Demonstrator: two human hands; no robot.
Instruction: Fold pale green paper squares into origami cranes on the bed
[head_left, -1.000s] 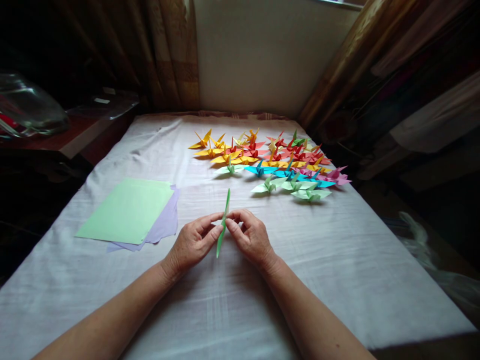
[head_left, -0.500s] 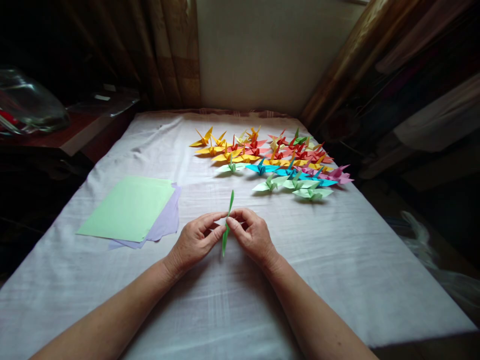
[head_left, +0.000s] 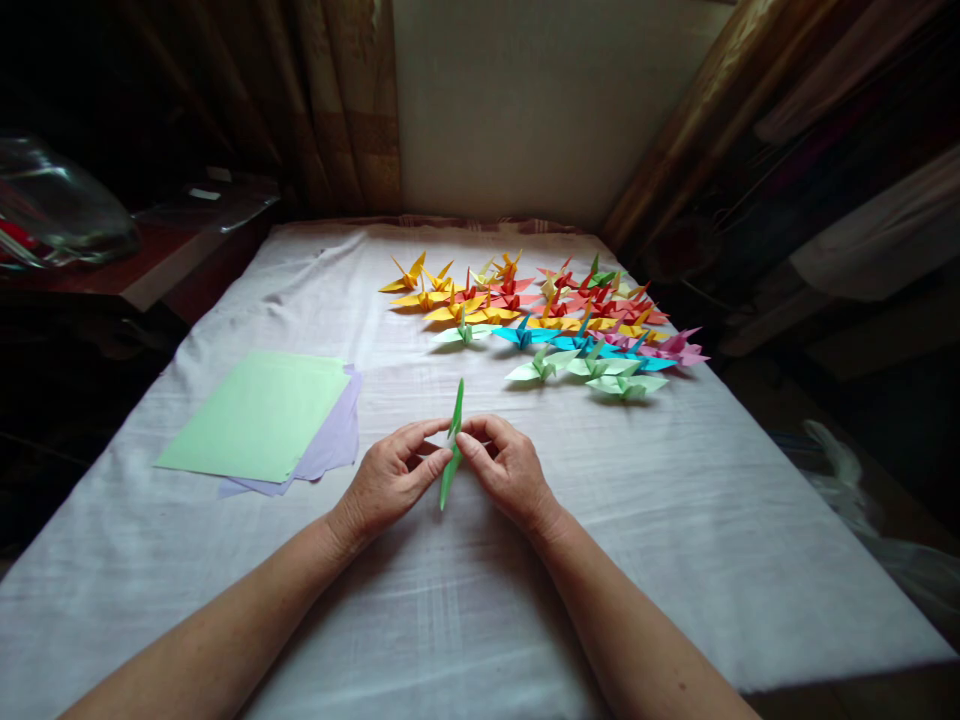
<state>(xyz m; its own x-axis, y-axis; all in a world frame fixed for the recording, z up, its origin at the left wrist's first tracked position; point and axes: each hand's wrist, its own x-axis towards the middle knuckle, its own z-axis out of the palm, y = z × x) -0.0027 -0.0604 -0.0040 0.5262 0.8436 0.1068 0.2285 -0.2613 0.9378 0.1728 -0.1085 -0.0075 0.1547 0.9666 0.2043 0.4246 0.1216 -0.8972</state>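
Both hands, left hand (head_left: 386, 485) and right hand (head_left: 510, 475), meet mid-table on green fold (head_left: 452, 450). Bare cloth (head_left: 465, 610) open all around them, near edge to forearms. Left: paper stack (head_left: 259, 415) lies flat, near left hand, low obstacle only. Ahead and right: cranes (head_left: 555, 315) crowd far right part of table, nearest green ones just beyond right hand. Clear lane between stack and cranes, running to far edge. Right edge drops off beside cranes. Dark shelf (head_left: 150, 270) borders far left.
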